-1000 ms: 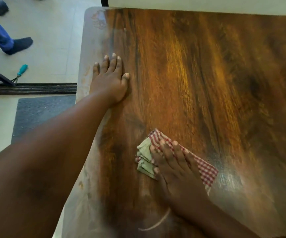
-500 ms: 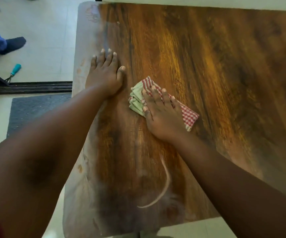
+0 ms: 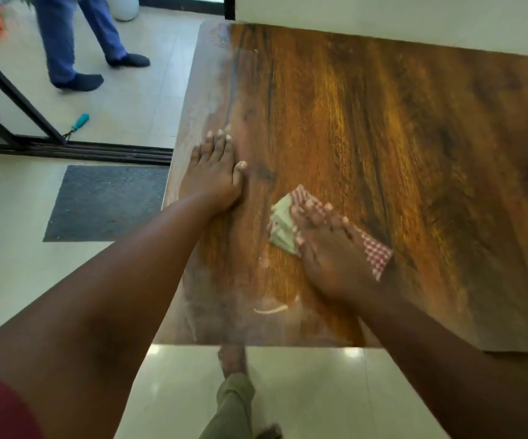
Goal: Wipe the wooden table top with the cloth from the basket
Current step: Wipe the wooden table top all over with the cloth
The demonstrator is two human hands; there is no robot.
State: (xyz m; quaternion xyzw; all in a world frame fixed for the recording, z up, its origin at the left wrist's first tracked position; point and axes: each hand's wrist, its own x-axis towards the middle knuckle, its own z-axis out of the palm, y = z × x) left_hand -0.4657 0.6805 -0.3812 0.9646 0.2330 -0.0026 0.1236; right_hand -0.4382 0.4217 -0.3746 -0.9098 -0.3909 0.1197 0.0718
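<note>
We see the fingers (image 3: 318,217) of the right hand (image 3: 329,258) laid straight and slightly spread, flat on top of the cloth (image 3: 283,224) and pressing it against the surface (image 3: 398,137); they do not curl round it. The cloth is folded into a thick wad — pale green layered edges stick out on the left of the hand, and a red-and-white checked weave shows to its right. It lies on the near-left part of the surface, just right of the other hand.

The left hand (image 3: 212,179) lies palm down near the left edge, its fingers (image 3: 221,147) straight and held close together, the thumb out to the side, holding nothing. The two hands are near each other but apart.

The surface is glossy, dark brown wood with strong orange grain streaks; along its left strip we see a dull, greyish haze, and close to the near edge a thin pale curved mark (image 3: 270,309).

Beyond the left edge we see smooth pale floor tiles (image 3: 9,264), a rough dark grey rectangular mat (image 3: 104,202) and a black sliding-door track (image 3: 98,150). A small teal-handled tool (image 3: 80,120) lies on the floor beyond the track. Farther off stand a person's legs in blue trousers (image 3: 66,33) and dark socks. Under the near edge — an olive trouser leg (image 3: 234,403) and a bare foot (image 3: 232,359).
</note>
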